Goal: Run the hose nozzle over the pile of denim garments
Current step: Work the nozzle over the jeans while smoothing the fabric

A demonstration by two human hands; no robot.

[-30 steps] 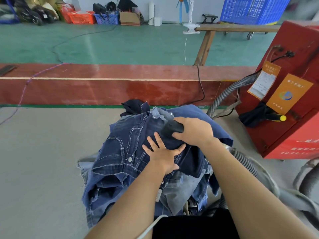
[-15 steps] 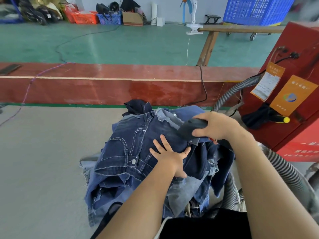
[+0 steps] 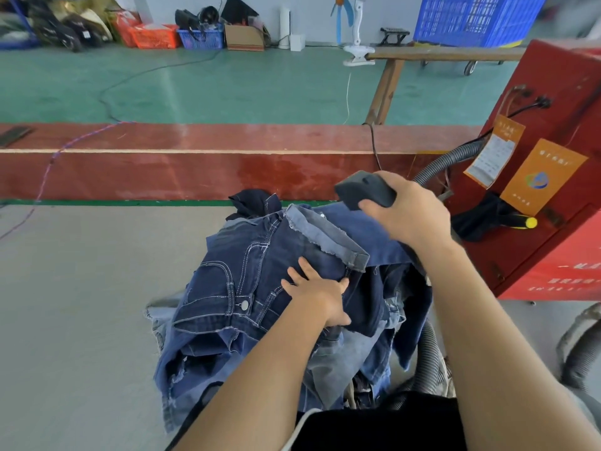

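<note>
The right hand (image 3: 409, 213) grasps the dark nozzle (image 3: 364, 190), lifted just above the far side of the denim pile (image 3: 260, 288) at the near edge of the grey tabletop (image 3: 81, 304). The left hand (image 3: 320, 294) presses flat, fingers spread, on dark stitched jeans. I think it is best to bring the nozzle low and sweep slowly while the ribbed hose (image 3: 448, 164) stays slack. Frayed hems could be caught.

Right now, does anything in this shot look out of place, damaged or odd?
Nothing stands out as damaged or spilled. The denim pile is jumbled with frayed hems, as a heap would be. The right hand holds the nozzle lifted clear of it; the left hand rests flat on top.
</note>
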